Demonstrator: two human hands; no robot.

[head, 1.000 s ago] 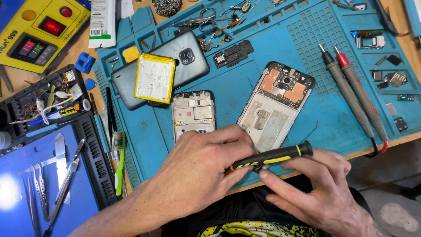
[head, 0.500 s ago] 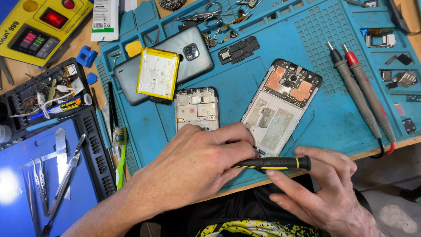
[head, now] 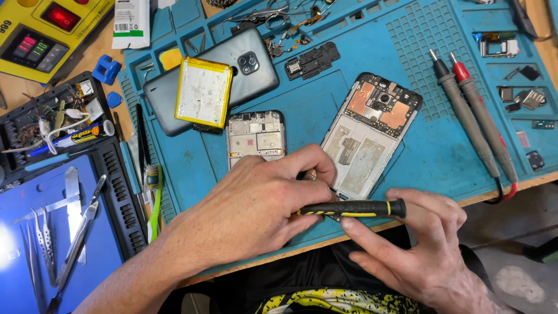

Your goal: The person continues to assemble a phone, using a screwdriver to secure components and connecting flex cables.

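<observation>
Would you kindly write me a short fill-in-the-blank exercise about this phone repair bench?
1. Both hands hold a black-and-yellow ____.
2. The yellow-edged battery lies on the grey ____ cover.
3. Two probes, one black and one ____, lie on the mat's right side.

Missing words: screwdriver; phone back; red.

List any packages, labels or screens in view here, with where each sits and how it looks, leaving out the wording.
Yellow bench instrument: top left corner, boxy, with a lit red display and a smaller dark display with coloured digits.
White packet: top, right of the instrument, flat, with a barcode and green band.
Battery: on the grey phone back cover, flat, silvery label face, yellow edge.
</observation>
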